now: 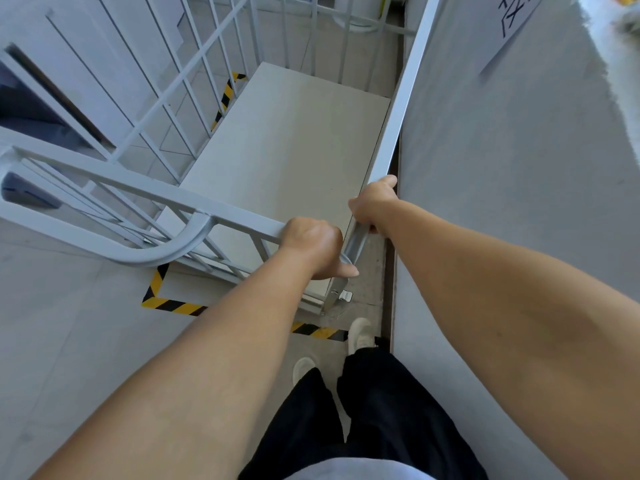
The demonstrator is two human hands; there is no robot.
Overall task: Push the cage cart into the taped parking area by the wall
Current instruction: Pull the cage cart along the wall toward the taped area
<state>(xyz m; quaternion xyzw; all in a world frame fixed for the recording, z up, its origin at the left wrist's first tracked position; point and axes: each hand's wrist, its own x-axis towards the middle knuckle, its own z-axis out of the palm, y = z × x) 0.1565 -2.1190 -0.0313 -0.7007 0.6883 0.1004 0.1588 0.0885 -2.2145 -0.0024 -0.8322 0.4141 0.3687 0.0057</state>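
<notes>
I see the cage cart (291, 147) already inside the striped tape (173, 304), its long axis along the wall (502, 168). My left hand (313, 245) and right hand (372, 202) grip its near corner rails; the wall gap stays narrow.

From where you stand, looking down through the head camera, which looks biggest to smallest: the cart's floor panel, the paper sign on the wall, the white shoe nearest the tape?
1. Floor panel, by far the largest.
2. Paper sign, partly cut off by the frame edge, so its full size is unsure.
3. White shoe, smallest.
</notes>
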